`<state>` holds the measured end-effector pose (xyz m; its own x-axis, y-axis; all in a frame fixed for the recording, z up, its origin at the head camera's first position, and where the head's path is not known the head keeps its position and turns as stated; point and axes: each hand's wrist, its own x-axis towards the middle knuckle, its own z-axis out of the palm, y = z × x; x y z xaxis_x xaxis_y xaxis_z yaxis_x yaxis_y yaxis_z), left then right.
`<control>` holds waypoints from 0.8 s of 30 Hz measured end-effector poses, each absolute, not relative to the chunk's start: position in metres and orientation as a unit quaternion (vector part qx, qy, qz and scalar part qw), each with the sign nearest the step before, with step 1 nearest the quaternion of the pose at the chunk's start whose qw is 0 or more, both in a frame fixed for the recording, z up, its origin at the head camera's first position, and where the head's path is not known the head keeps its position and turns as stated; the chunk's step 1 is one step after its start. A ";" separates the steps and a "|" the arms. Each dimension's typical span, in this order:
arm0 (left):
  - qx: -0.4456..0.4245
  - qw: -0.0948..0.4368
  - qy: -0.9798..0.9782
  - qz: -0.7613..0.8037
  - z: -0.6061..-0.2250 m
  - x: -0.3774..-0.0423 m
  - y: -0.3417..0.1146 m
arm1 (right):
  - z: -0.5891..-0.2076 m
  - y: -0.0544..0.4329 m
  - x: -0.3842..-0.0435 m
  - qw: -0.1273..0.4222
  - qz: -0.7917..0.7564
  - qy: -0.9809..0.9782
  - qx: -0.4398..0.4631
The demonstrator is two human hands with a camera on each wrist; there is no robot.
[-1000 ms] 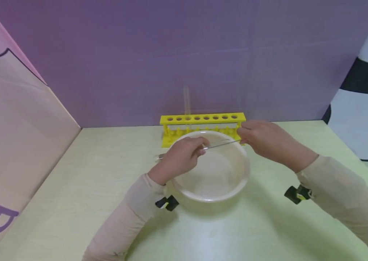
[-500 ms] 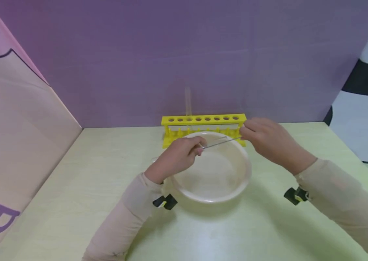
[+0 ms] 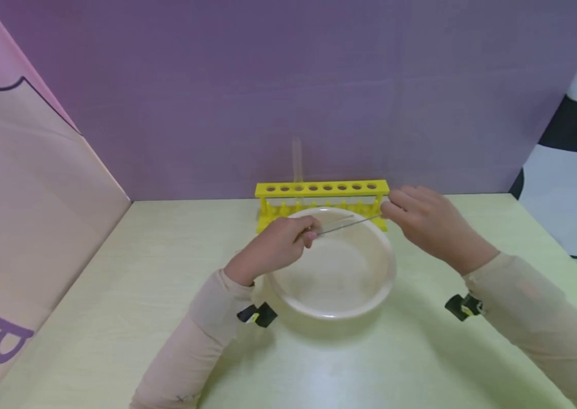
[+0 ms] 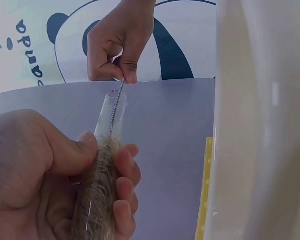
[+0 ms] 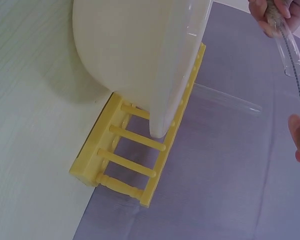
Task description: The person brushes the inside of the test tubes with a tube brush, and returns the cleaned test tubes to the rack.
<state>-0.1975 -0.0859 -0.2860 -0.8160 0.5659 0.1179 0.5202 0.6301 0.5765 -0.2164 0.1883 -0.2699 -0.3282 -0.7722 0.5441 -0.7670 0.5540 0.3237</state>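
Note:
My left hand (image 3: 275,247) holds a clear glass test tube (image 4: 109,117) above the basin, its fingers and thumb curled round it. Inside the tube sits a test tube brush (image 4: 96,200) with brown bristles, partly hidden by my fingers. Its twisted wire stem runs out of the tube's open mouth. To the right, my right hand (image 3: 423,221) pinches that wire between thumb and fingers, just beyond the tube's mouth in the left wrist view. Below both hands stands a cream basin (image 3: 331,314) on the table.
Behind the basin is a yellow test tube rack (image 3: 321,189). One clear test tube (image 3: 297,159) stands upright in it, towards its left side. A purple wall (image 3: 216,113) rises at the table's back edge, with printed panels on both sides.
The bristled end that showed left of my left hand no longer shows there. My right hand has shifted slightly right with the wire; the left still grips the test tube.

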 end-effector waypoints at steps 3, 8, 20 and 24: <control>0.298 0.046 0.903 0.306 -0.285 -0.198 -0.086 | -0.269 0.191 -0.217 0.343 -0.004 -0.809 0.477; 0.296 0.078 0.897 0.320 -0.284 -0.199 -0.086 | -0.269 0.197 -0.219 0.353 0.000 -0.795 0.494; 0.301 0.089 0.895 0.318 -0.283 -0.200 -0.087 | -0.270 0.205 -0.226 0.394 0.020 -0.754 0.526; 0.302 0.091 0.892 0.323 -0.282 -0.200 -0.087 | -0.269 0.205 -0.226 0.416 0.020 -0.740 0.527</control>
